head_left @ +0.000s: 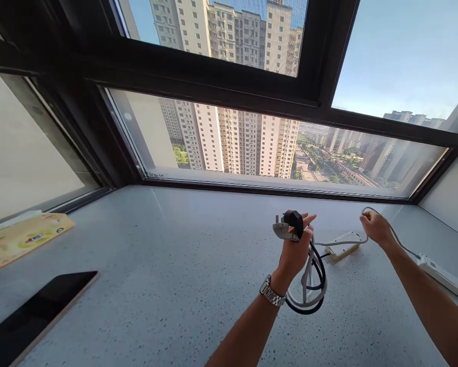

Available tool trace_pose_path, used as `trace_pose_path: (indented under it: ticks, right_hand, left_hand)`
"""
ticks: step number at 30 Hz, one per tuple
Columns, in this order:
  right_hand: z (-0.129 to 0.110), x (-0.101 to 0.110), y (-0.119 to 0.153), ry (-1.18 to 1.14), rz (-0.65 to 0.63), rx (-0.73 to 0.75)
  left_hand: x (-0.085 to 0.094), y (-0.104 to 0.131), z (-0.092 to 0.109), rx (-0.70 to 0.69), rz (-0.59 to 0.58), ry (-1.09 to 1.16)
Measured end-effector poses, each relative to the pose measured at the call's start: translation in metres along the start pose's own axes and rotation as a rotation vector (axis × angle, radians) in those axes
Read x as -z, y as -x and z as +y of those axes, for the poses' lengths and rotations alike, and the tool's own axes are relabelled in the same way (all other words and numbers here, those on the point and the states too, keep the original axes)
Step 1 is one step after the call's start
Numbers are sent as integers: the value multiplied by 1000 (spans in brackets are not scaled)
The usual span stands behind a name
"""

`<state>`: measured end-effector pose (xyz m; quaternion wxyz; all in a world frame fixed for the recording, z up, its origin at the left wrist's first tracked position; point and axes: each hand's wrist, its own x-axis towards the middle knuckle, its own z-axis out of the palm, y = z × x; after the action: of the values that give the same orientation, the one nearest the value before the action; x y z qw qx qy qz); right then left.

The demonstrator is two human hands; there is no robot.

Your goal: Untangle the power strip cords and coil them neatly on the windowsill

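Note:
My left hand (296,250), with a metal watch on the wrist, is closed round two power cords. A black plug (294,220) and a white plug (281,229) stick out at its top, prongs showing on the left. Loops of black cord (305,310) and white cord (325,291) hang below the fingers. Further right, my right hand (377,228) pinches a stretch of the white cord (338,243) that runs between both hands. Behind and between them a white power strip (345,244) lies on the speckled sill. From the right hand the cord leads to another white power strip (442,275).
A yellow tissue pack (33,237) and a dark-screened tablet or phone (41,311) lie on the sill (175,285) at the left. Dark window frames (221,186) border the back, with tall buildings outside. A pale wall (448,193) stands at the right.

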<state>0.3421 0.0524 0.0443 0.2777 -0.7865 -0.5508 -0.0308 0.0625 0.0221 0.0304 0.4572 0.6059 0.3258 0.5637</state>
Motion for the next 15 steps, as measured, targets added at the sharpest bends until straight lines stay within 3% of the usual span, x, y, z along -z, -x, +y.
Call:
trace_pose_path:
  ticks: [3, 7, 11, 15]
  right_hand:
    - [-46, 12, 35, -190, -96, 225]
    - [-85, 23, 88, -322, -361, 493]
    - [-91, 49, 125, -347, -656, 682]
    - [-71, 91, 160, -315, -763, 783]
  left_hand:
    - [6, -3, 2, 41, -23, -2]
    - [20, -9, 7, 34, -32, 5]
    - [29, -14, 6, -5, -85, 36]
    - [29, -15, -2, -1, -191, 16]
